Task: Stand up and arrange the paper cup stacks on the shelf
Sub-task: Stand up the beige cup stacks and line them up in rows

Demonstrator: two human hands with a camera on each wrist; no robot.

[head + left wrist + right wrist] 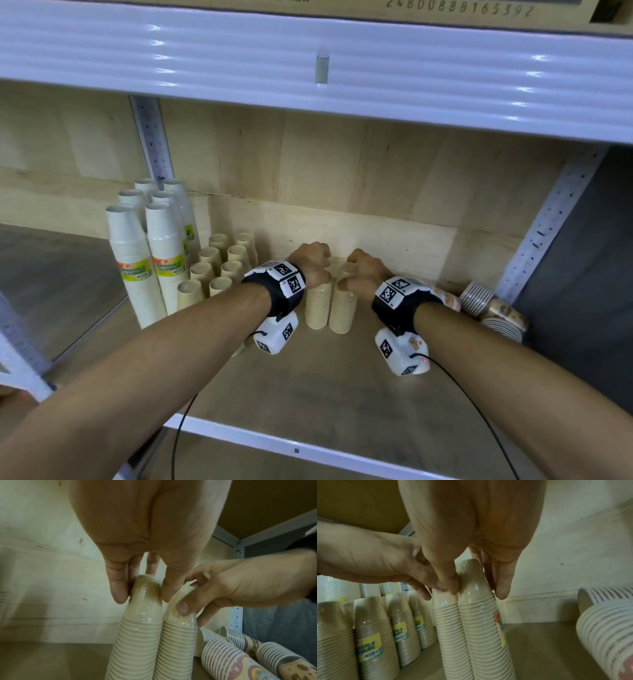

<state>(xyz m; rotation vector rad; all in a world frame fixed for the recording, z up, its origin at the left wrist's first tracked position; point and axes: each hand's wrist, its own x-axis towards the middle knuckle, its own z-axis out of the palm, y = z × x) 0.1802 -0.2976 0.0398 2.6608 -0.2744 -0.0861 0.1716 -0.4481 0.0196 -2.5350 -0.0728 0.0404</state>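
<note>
While both stacks stand upright, touching, mid-shelf (342, 411), the left hand (310, 265) pinches the top of the left beige cup stack (318, 308) and the right hand (364, 272) pinches the right beige cup stack (342, 313); patterned cup stacks (493, 308) lie toppled at right

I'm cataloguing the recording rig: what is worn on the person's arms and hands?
Both forearms are bare, no sleeves or gloves. Each wrist carries a black strap topped with white plates bearing black square-pattern markers, and a white marker-tagged camera box beneath. A thin black cable trails from each box.
</note>
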